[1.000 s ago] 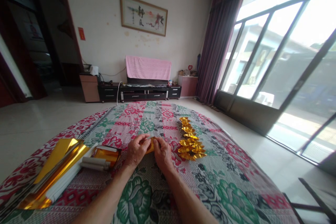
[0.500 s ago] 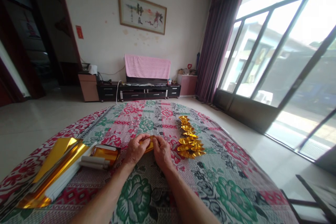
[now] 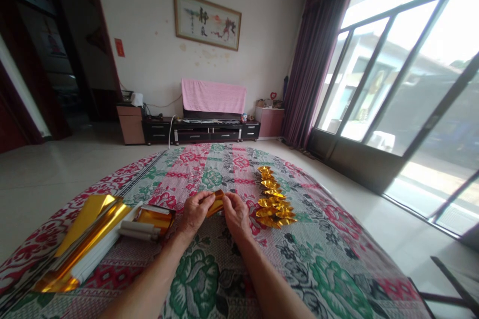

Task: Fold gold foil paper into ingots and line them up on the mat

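Both hands meet over a flowered cloth (image 3: 209,279) on a round table. My left hand (image 3: 194,213) and my right hand (image 3: 236,214) pinch a small folded piece of gold foil paper (image 3: 216,202) between their fingertips, fingers closed on it. Just right of my right hand lies a row of several finished gold folded shapes (image 3: 272,198), running away from me. To the left of my left hand lies a stack of gold foil sheets (image 3: 86,239) with a few white-backed rolled pieces (image 3: 136,232) beside it.
The table edge curves off on the right above a pale tiled floor (image 3: 374,219). A low dark TV cabinet (image 3: 202,132) with a pink cloth stands at the far wall. Large glass doors (image 3: 404,89) fill the right side.
The gold piece has been turned up a little between my fingertips. Both hands stay in about the same spot; the view has shifted slightly.
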Available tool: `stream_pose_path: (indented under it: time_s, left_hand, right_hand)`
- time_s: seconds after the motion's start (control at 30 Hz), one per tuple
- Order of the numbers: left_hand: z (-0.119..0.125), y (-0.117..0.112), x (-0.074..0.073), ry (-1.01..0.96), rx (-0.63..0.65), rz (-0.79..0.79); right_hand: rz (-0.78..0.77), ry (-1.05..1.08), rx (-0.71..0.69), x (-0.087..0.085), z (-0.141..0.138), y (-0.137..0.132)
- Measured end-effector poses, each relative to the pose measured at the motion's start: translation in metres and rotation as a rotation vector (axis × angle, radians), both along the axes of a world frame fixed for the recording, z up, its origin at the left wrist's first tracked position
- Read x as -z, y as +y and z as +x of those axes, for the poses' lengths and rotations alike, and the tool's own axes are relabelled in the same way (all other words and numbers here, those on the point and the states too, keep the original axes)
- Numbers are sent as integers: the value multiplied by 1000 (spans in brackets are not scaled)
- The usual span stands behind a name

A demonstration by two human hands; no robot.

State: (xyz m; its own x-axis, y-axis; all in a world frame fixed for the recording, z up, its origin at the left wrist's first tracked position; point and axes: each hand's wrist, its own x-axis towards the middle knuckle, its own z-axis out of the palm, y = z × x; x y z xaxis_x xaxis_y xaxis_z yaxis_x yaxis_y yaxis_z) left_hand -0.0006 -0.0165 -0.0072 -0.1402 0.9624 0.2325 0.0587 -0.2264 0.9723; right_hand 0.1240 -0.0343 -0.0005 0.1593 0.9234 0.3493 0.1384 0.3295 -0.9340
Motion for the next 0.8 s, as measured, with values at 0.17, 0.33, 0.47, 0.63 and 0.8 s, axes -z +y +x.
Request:
stream_pose_path:
  time_s: [0.17,0.33,0.47,0.63,0.8]
  left_hand:
    - [0,0,-2,-31,-19,-3]
    - [1,-2,-3,-43,-43,5]
    - [1,-2,-3,-65,-7,-12]
    - [2,-1,-3,-161,22,-39]
    - [1,-2,-8,-180,-21,-59]
  right_hand:
    - [-12,30,-3,-2,0,-1]
    - [1,20,-3,3,1,1]
    - [22,4,30,6,1,3]
    - [3,48,2,6,0,3]
    - [-36,104,-96,7,1,6]
